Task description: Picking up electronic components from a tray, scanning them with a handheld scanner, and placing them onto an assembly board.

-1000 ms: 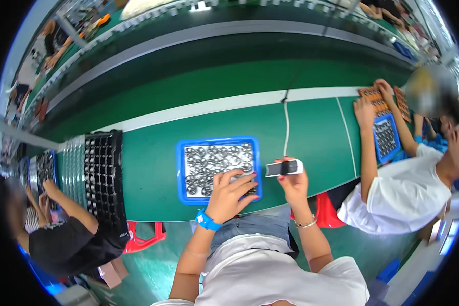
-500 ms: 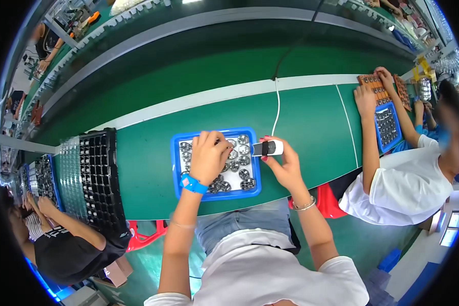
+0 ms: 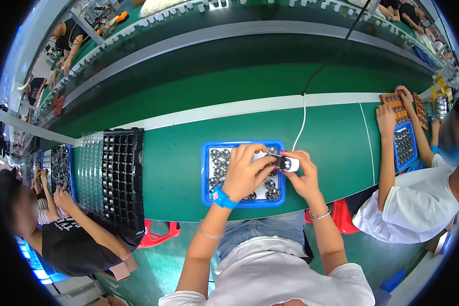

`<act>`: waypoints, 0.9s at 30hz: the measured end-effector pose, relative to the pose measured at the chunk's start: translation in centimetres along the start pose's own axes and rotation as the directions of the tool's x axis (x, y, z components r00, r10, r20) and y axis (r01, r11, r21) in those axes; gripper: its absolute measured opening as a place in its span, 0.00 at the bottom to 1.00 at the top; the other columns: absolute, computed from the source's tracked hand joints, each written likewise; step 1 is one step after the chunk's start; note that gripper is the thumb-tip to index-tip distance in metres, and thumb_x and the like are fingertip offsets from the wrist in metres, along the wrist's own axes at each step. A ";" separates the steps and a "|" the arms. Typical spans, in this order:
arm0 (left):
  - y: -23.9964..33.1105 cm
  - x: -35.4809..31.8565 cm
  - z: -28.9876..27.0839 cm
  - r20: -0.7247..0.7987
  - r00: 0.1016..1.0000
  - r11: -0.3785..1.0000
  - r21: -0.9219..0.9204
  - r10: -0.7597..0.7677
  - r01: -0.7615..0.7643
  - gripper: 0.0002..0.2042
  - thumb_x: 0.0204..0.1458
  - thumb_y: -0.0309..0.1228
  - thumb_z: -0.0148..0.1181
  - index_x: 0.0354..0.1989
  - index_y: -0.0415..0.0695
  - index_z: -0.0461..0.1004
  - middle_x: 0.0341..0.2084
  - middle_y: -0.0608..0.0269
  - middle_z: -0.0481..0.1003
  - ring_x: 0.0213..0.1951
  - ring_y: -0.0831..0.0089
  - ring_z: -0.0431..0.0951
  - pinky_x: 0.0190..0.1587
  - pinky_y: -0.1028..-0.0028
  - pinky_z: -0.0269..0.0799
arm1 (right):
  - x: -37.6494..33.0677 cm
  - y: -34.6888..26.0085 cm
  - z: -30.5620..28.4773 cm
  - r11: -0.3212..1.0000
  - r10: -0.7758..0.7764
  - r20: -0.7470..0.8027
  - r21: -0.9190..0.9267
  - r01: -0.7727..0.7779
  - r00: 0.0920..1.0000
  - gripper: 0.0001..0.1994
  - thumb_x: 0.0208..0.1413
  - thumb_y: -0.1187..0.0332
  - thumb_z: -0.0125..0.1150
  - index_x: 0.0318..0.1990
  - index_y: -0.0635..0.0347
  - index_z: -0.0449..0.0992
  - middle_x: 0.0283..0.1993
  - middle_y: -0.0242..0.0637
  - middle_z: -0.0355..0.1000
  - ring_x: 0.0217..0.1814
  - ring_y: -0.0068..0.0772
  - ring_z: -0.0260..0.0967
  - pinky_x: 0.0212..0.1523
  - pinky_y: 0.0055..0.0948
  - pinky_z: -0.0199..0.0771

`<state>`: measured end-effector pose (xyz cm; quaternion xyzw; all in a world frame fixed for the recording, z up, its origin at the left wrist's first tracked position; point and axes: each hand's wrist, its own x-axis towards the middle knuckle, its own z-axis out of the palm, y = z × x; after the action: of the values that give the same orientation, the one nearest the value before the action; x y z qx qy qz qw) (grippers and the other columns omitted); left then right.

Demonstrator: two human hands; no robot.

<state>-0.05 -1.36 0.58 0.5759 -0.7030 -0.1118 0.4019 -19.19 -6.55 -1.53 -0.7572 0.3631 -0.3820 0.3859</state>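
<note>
A blue tray [image 3: 206, 176] with a white lining lies on the green bench in front of me, holding several small round black-and-silver parts [image 3: 220, 162]. Over its right half, my right hand [image 3: 303, 176] grips a small white handheld device [image 3: 289, 163] with a black band, thumb below and fingers above. A white cable comes down to the bench near this hand. My left hand [image 3: 247, 171], with a blue band at the wrist, is closed at the device's left end, thumb and fingers pinched together. Whatever those fingertips hold is hidden.
Stacked black compartment trays [image 3: 123, 176] and clear plastic trays [image 3: 91, 171] stand to the left. A white cable [image 3: 303, 122] crosses the bench's far side. Co-workers sit on both sides; the right one is by a blue tray [image 3: 406, 148] and an orange board [image 3: 394, 106].
My left hand has left the parts in the tray and come right, up against the device. My right hand now holds the device over the tray's right half. The whole view has shifted.
</note>
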 end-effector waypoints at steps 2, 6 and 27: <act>-0.2 0.1 0.0 0.005 1.000 1.000 -0.001 0.003 -0.003 0.10 0.40 0.30 0.71 0.34 0.50 0.81 0.41 0.65 0.72 0.43 0.63 0.71 0.47 0.64 0.63 | 0.1 0.1 -0.1 1.000 0.001 0.025 0.000 -0.001 1.000 0.23 0.39 0.80 0.67 0.48 0.59 0.77 0.49 0.37 0.77 0.53 0.39 0.70 0.56 0.35 0.67; -0.8 0.3 0.0 0.043 0.999 1.000 -0.012 0.027 -0.026 0.09 0.41 0.30 0.70 0.32 0.49 0.81 0.43 0.66 0.74 0.47 0.62 0.71 0.49 0.63 0.63 | 0.2 0.4 -0.3 1.000 0.004 0.009 0.012 -0.004 1.000 0.22 0.40 0.80 0.67 0.48 0.60 0.77 0.49 0.37 0.77 0.52 0.38 0.70 0.55 0.34 0.67; -2.0 -0.9 -0.6 0.099 0.991 0.996 0.040 -0.087 0.084 0.14 0.43 0.36 0.69 0.40 0.55 0.80 0.39 0.66 0.69 0.48 0.61 0.65 0.50 0.61 0.55 | -2.6 2.6 -0.1 0.825 0.232 -0.191 0.558 -0.089 0.954 0.21 0.55 0.74 0.65 0.56 0.65 0.67 0.54 0.42 0.71 0.59 0.36 0.69 0.60 0.36 0.67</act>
<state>1.80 -1.02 -0.69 0.6064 -0.6990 -0.1450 0.3503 -21.10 -5.50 -4.54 -0.5287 0.3486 -0.5274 0.5663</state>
